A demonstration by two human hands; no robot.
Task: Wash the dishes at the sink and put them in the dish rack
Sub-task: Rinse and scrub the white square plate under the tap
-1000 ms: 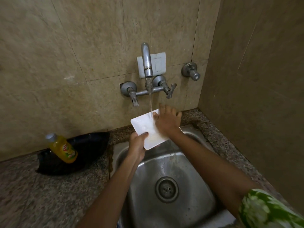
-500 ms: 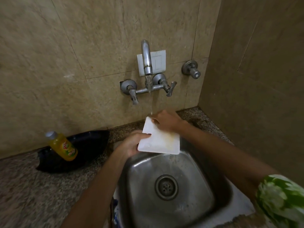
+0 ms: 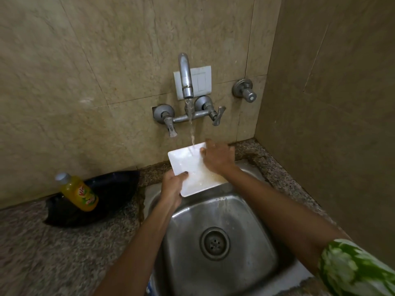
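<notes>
Since half a second ago the white plate (image 3: 192, 169) was tilted back up, face toward the camera, and the stream hit its far edge again; before that it was held flatter and lower over the basin. Left hand (image 3: 172, 186) gripped the plate's near-left corner, thumb on the face. Right hand (image 3: 217, 158) lay on the plate's right side with fingers spread fairly flat, pressing on the surface. Plate was over the far rim of the steel sink (image 3: 252, 221), under the wall tap (image 3: 186, 80), water running. Yellowish residue showed on the plate's near-right part. Left of the sink on the granite counter (image 3: 53, 253): yellow bottle (image 3: 78, 193) leaning in a black tray (image 3: 111, 189).
</notes>
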